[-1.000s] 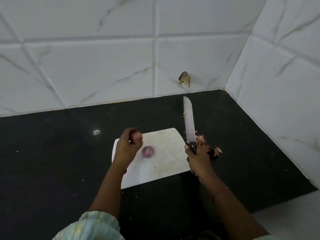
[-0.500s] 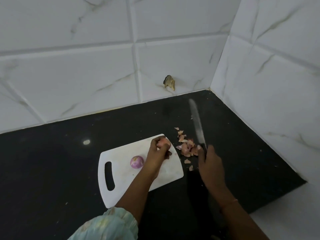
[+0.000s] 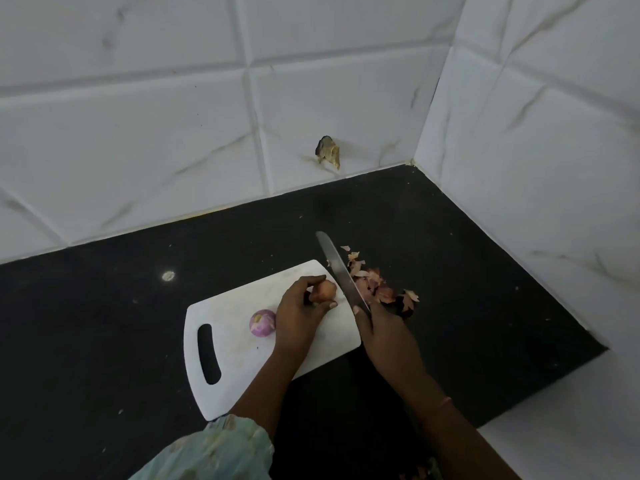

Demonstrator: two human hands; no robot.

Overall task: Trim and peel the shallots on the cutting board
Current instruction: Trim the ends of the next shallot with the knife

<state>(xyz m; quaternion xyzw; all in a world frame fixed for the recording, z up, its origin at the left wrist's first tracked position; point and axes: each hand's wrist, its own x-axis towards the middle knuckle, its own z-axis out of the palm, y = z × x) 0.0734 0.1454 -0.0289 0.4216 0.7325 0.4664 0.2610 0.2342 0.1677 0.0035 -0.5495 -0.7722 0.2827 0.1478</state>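
A person works at a white cutting board [image 3: 228, 372] laid at an angle on a black counter [image 3: 86, 341] in a corner of white marble-veined wall tiles [image 3: 145, 133]. The left hand [image 3: 298, 315] holds an unpeeled shallot [image 3: 323, 289] near the board's far right corner — its grip pinching the brown-skinned bulb between thumb and fingertips, the bulb down at the board's surface, though contact with it cannot be made out. The right hand [image 3: 384, 336] has its grip curled round the handle of a knife [image 3: 341, 271], the handle itself hidden inside the fist. The long blade points away from the person, towards the back wall, and lies just to the right of the pinched shallot, close beside it; whether steel touches skin cannot be told.

A second shallot [image 3: 262, 322], already peeled and showing purple-and-white flesh, rests on the board just left of the left hand, between that hand and the board's dark slotted handle opening [image 3: 208, 355]. A loose heap of papery reddish-brown peelings [image 3: 377, 287] lies on the counter just off the board's right edge, beyond the blade.

A pale green patterned sleeve [image 3: 214, 452] covers the left forearm at the bottom of the view — the right wrist carries a thin band [image 3: 444, 402]. A small brown scrap [image 3: 327, 152] clings to the back wall tile above the counter.
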